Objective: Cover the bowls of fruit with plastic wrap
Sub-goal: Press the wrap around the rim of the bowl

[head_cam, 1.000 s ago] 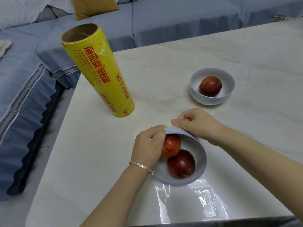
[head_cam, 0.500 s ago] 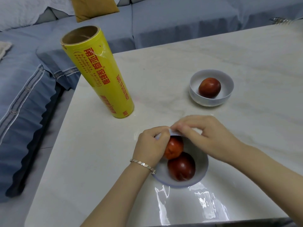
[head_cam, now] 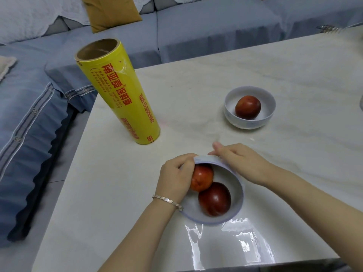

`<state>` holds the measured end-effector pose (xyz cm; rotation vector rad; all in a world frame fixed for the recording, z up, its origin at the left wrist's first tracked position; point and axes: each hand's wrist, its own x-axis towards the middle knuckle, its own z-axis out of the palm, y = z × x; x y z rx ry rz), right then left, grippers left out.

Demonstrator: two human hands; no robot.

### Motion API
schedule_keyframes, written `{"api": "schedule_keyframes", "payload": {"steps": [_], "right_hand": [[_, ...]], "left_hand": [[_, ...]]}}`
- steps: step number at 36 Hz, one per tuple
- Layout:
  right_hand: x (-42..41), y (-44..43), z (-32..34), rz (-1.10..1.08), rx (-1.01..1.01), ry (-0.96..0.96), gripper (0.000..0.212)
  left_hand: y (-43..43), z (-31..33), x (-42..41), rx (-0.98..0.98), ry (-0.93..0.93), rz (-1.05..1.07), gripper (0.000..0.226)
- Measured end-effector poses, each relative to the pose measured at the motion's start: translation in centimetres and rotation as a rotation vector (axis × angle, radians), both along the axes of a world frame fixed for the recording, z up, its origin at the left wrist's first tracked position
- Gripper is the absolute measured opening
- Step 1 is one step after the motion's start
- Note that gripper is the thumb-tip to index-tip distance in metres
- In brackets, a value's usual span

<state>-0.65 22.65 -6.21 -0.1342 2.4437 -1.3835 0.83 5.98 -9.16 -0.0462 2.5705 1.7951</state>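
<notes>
A pale near bowl (head_cam: pixel 240 195) holds two red fruits (head_cam: pixel 214 199) under a thin film of plastic wrap. More plastic wrap (head_cam: pixel 225 244) lies shiny on the table in front of the bowl. My left hand (head_cam: pixel 174 173) grips the bowl's left rim with curled fingers. At the far right rim my right hand (head_cam: pixel 241 163) pinches the wrap against the edge; its fingertips are blurred. A far white bowl (head_cam: pixel 228 103) with one red fruit (head_cam: pixel 247 107) stands uncovered at the back right. The yellow wrap roll (head_cam: pixel 121 95) stands upright at the left.
The white marble table (head_cam: pixel 196 75) ends close to the roll on the left and just below the loose wrap in front. A blue sofa (head_cam: pixel 206 26) with a mustard cushion (head_cam: pixel 110 10) runs along the back and left.
My right hand has drawn back from over the bowl's middle to its far right rim. My left hand keeps its hold on the left rim.
</notes>
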Motion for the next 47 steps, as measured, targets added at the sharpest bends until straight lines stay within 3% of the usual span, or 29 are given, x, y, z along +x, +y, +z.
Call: {"api": "schedule_keyframes", "payload": {"steps": [4,6,14,18,21,24,27,30,34,36,39,47], "right_hand": [[1.2,1.8,-0.6,-0.264,-0.351,-0.170,0.042],[1.6,2.3,-0.7,-0.277,-0.440,-0.196,0.040],[1.4,1.4,0.1,-0.207,-0.266,-0.100,0.019],[0.7,1.7,0.7,-0.202,-0.262,-0.140,0.018],[0.1,2.5,1.2,-0.162,-0.213,-0.179,0.024],[-0.3,2.9,1.3,-0.097,-0.175,-0.273,0.031],[-0.8,3.4,1.4,-0.044,-0.224,-0.496,0.035],[-1.3,4.0,1.9,0.034,-0.321,-0.688,0.023],[-1.8,4.4,1.8,0.145,-0.338,-0.715,0.019],[-1.7,4.6,1.2,0.180,-0.369,-0.668,0.028],[-1.4,4.6,-0.1,0.157,-0.514,-0.570,0.047],[0.0,2.1,-2.1,-0.002,-1.110,-0.504,0.049]], "left_hand": [[-0.5,0.1,0.0,0.017,0.019,-0.029,0.021],[-0.7,0.2,-0.1,0.004,0.027,-0.070,0.024],[0.0,1.4,-0.6,-0.050,-0.013,-0.168,0.036],[0.5,1.5,-0.2,-0.049,-0.035,-0.107,0.028],[0.7,1.6,-0.2,-0.001,-0.063,-0.053,0.033],[0.7,1.6,-0.2,0.017,-0.073,-0.025,0.025],[0.7,1.6,-0.2,0.030,-0.065,-0.009,0.023],[0.7,1.7,-0.2,0.027,-0.061,-0.001,0.028],[0.9,1.9,-0.3,0.025,-0.063,-0.011,0.032],[0.9,1.9,-0.4,0.019,-0.074,-0.016,0.029],[0.7,1.8,-0.5,0.026,-0.087,-0.007,0.030],[0.6,1.9,-0.9,0.057,-0.089,-0.002,0.026]]}}
